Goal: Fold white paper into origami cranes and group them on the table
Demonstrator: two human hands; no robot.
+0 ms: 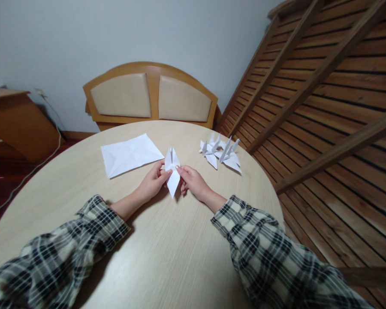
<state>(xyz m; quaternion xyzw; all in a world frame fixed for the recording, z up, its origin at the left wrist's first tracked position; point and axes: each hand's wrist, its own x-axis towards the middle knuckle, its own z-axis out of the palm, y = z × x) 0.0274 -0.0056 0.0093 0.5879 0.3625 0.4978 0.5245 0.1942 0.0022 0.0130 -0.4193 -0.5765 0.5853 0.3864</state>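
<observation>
At the centre of the frame, the left hand (152, 182) and right hand (193, 181) pinch a half-folded white paper figure (172, 171) above the round worktop (167, 253). A creased paper sheet (130, 154) lies upper left of it, finished paper cranes (221, 152) upper right.

Light: soft, rather dim, even.
Shadows: faint, on the table (167, 257) beside the plaid sleeves (67, 253).
Focus: folded paper (173, 171) sharp — bottom corners blurred.
Edges: wide-angle bending.
</observation>
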